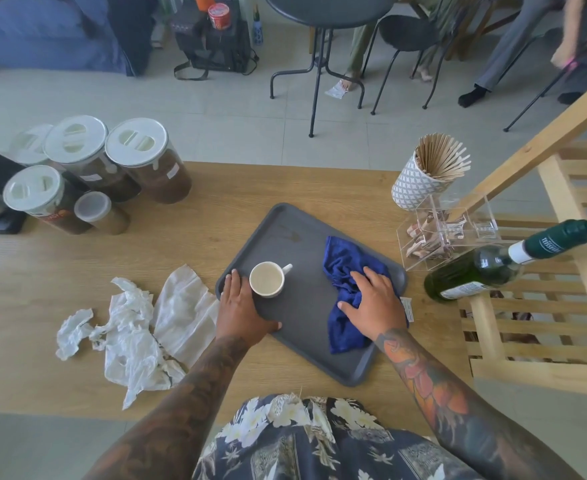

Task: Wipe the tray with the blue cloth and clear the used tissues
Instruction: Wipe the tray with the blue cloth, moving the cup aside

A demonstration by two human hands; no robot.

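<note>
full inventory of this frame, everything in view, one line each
tray: 1, dark grey, middle of table
blue cloth: 1, on the tray's right half, under right hand
cup: 1, white, holds a pale drink, on the tray's left side
used tissues: several, white, crumpled on table left of tray
jars: 5, clear with white lids, brown contents, far left
stir-stick holder: 1, white patterned, wooden sticks, far right
acrylic organiser: 1, clear, right of tray
bottle: 1, dark green, right edge
table: 1, light wood
left hand: flat on tray's left rim, beside cup
right hand: pressing on cloth
</note>
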